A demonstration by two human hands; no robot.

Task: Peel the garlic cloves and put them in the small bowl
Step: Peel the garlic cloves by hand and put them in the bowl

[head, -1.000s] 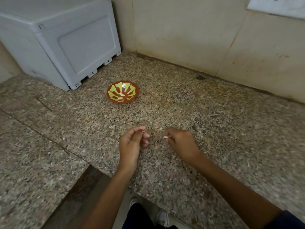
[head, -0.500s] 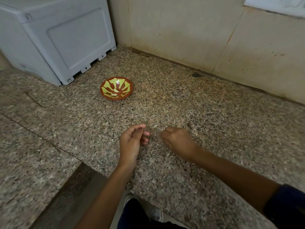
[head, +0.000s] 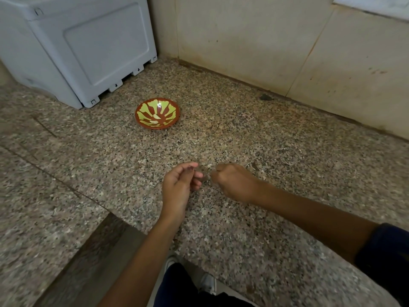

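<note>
Garlic is no longer visible: the white clove seen a second ago is hidden. The right hand (head: 234, 181) has curled into a fist; the left hand (head: 180, 185) pinches fingertips together, contents unclear. The small bowl (head: 157, 113) sits well apart, so peeling likely continues.
</note>
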